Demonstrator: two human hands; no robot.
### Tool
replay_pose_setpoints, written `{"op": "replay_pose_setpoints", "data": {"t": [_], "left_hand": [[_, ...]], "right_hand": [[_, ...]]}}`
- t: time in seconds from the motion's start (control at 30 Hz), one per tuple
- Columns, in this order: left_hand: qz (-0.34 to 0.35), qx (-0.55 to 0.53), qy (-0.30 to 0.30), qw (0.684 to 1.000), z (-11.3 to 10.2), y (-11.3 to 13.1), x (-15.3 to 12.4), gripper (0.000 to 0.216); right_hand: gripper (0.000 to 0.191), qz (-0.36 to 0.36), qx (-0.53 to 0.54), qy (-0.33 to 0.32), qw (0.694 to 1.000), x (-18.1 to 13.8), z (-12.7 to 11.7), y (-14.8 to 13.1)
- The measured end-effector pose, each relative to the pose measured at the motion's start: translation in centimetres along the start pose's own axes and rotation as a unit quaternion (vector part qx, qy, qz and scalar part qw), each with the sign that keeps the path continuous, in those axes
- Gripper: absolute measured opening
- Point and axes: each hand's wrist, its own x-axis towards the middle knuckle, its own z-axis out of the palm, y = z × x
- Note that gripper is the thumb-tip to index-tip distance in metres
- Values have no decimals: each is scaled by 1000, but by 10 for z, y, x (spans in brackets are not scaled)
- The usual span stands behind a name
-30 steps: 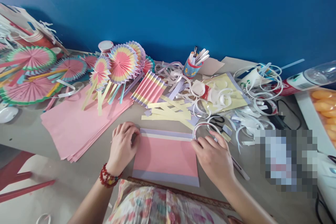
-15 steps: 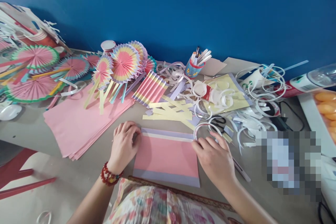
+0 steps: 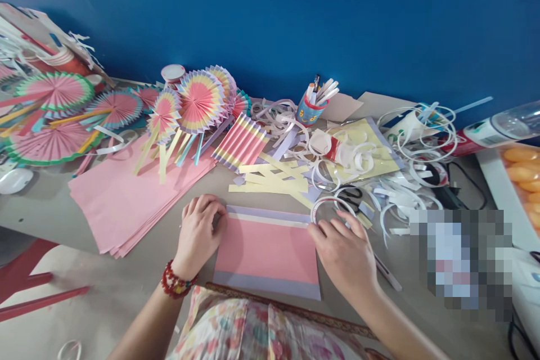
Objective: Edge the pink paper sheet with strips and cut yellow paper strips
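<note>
A pink sheet with lilac and cream bands (image 3: pixel 267 252) lies flat on the table in front of me. My left hand (image 3: pixel 198 237) rests on its upper left corner with fingers curled and pinching the far edge. At the upper right corner, my right hand (image 3: pixel 343 256) does the same, fingertips pressed on the paper's edge. A red bead bracelet sits on my left wrist. Yellow paper strips (image 3: pixel 274 180) lie just beyond the sheet.
A stack of pink sheets (image 3: pixel 126 202) lies to the left. Folded paper fans (image 3: pixel 198 104) and rosettes (image 3: pixel 50 118) fill the back left. A pen cup (image 3: pixel 311 107), white paper curls (image 3: pixel 405 180), scissors (image 3: pixel 352 194) and a bottle (image 3: pixel 493 126) crowd the right.
</note>
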Motion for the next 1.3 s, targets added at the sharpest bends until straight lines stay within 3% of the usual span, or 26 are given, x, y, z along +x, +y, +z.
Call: {"op": "replay_pose_setpoints", "data": {"t": [0.5,0.83,0.93,1.07,1.17,1.3], "left_hand": [[-10,21,30,999,2,3,-3,8],[-10,-4,53,999,3,1,-6,8],[55,-49,57,996,-2,14,-6,15],[237,-115,-36,964,-3,41,-3,27],[353,-78,-97,928,4,60,0,28],[422,-14,-117,899,19,77,4,29]], "right_hand": [[16,22,7,-27,999,9,-4,8],[18,7,3,-12,1000,8,0,10],[19,12,1,-21,1000,7,0,10],[21,14,10,-33,999,7,-2,10],[18,18,19,-32,999,7,-4,9],[17,26,15,-35,999,7,-3,8]]}}
